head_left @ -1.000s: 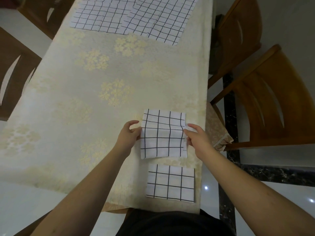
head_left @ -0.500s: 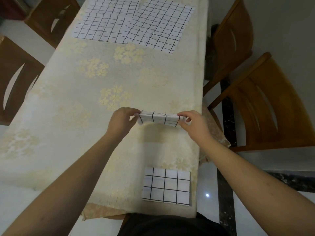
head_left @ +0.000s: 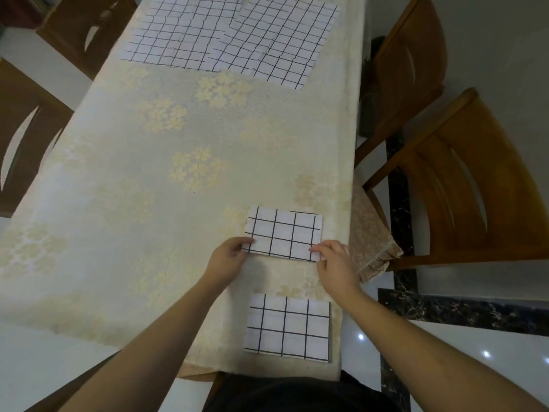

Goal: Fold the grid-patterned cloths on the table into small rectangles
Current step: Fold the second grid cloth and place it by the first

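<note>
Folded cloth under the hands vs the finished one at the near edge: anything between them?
Nothing. In the head view, only bare tablecloth separates the held folded cloth from the finished one.

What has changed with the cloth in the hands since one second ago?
The cloth between the hands was folded in half, near edge carried away from the person. Left hand and right hand now press its near corners. The finished folded cloth and the two unfolded cloths stayed put.
</note>
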Demonstrator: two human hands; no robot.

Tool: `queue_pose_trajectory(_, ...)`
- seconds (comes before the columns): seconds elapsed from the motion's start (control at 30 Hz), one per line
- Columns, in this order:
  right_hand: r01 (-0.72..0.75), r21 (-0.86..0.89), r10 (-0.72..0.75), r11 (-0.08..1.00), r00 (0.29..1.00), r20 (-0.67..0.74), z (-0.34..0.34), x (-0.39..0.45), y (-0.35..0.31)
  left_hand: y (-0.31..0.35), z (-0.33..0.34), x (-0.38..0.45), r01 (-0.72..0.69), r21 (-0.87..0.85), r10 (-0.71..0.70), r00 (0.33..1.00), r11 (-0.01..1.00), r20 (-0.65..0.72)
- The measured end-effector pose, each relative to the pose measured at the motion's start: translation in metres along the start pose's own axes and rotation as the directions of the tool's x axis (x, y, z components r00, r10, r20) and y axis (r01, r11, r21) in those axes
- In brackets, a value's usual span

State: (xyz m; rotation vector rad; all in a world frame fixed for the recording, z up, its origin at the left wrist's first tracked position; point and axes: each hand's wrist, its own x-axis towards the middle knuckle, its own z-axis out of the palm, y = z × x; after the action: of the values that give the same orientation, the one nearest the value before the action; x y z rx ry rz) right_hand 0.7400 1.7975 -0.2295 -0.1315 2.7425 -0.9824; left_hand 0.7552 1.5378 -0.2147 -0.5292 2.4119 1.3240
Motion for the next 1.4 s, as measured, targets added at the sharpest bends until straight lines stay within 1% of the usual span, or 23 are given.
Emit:
queue_pose_trajectory(0.07, 0.031, -0.045, -0.031, 0.999, 0.999, 0.014, 0.002, -0.001, 0.002, 0.000, 0.003, 0.001, 0.078, -0.129, -0.084, 0.995, 0.989, -0.046)
queue_pose_trajectory(0.17, 0.100, -0.160, -0.086, 0.982, 0.992, 0.089, 0.005, 0.006, -0.001, 0.004, 0.002, 0.008, 0.110, -0.177, -0.132, 0.984, 0.978, -0.122)
queue_pose_trajectory(0.27, 0.209, -0.264, -0.167, 0.942, 0.970, 0.176, 0.013, 0.015, -0.011, 0.006, 0.002, 0.015, 0.160, -0.246, -0.201, 0.968, 0.956, -0.151)
queue_pose_trajectory(0.33, 0.264, -0.309, -0.195, 0.913, 0.951, 0.239, 0.021, 0.022, -0.018, 0.007, 0.002, 0.017, 0.179, -0.242, -0.219, 0.964, 0.954, -0.152)
queue_pose_trajectory(0.43, 0.327, -0.394, -0.219, 0.859, 0.931, 0.293, 0.033, 0.030, -0.029, 0.005, 0.002, 0.018, 0.198, -0.175, -0.225, 0.964, 0.964, -0.145)
queue_pose_trajectory(0.53, 0.355, -0.455, -0.229, 0.817, 0.923, 0.309, 0.045, 0.037, -0.037, 0.001, 0.004, 0.018, 0.203, -0.179, -0.229, 0.963, 0.963, -0.143)
queue_pose_trajectory(0.7, 0.312, -0.519, -0.175, 0.796, 0.939, 0.297, 0.053, 0.045, -0.025, -0.001, 0.003, 0.018, 0.225, -0.179, -0.248, 0.961, 0.958, -0.120)
queue_pose_trajectory(0.87, 0.208, -0.564, -0.100, 0.799, 0.971, 0.217, 0.034, 0.032, 0.006, -0.001, 0.004, 0.018, 0.215, -0.123, -0.229, 0.966, 0.969, -0.120)
queue_pose_trajectory(0.93, 0.172, -0.565, -0.063, 0.807, 0.976, 0.207, 0.027, 0.027, 0.012, -0.001, 0.005, 0.016, 0.211, -0.126, -0.224, 0.970, 0.969, -0.092)
queue_pose_trajectory(1.03, 0.165, -0.556, -0.040, 0.815, 0.972, 0.230, 0.023, 0.023, 0.015, 0.002, 0.005, 0.016, 0.224, -0.149, -0.230, 0.973, 0.963, -0.025)
queue_pose_trajectory(1.17, 0.176, -0.549, -0.052, 0.817, 0.971, 0.234, 0.022, 0.022, 0.014, 0.010, 0.007, 0.023, 0.202, -0.094, -0.210, 0.974, 0.975, -0.083)
queue_pose_trajectory(1.3, 0.196, -0.494, -0.085, 0.847, 0.968, 0.238, 0.020, 0.021, 0.011, 0.021, 0.010, 0.021, 0.161, -0.148, -0.178, 0.978, 0.976, -0.111)
queue_pose_trajectory(1.37, 0.148, -0.410, -0.080, 0.900, 0.981, 0.178, 0.018, 0.019, 0.009, 0.025, 0.008, 0.016, 0.111, -0.182, -0.135, 0.982, 0.977, -0.128)
queue_pose_trajectory(1.4, 0.101, -0.332, -0.058, 0.938, 0.989, 0.136, 0.016, 0.018, 0.007, 0.027, 0.005, 0.012, 0.084, -0.189, -0.111, 0.985, 0.978, -0.134)
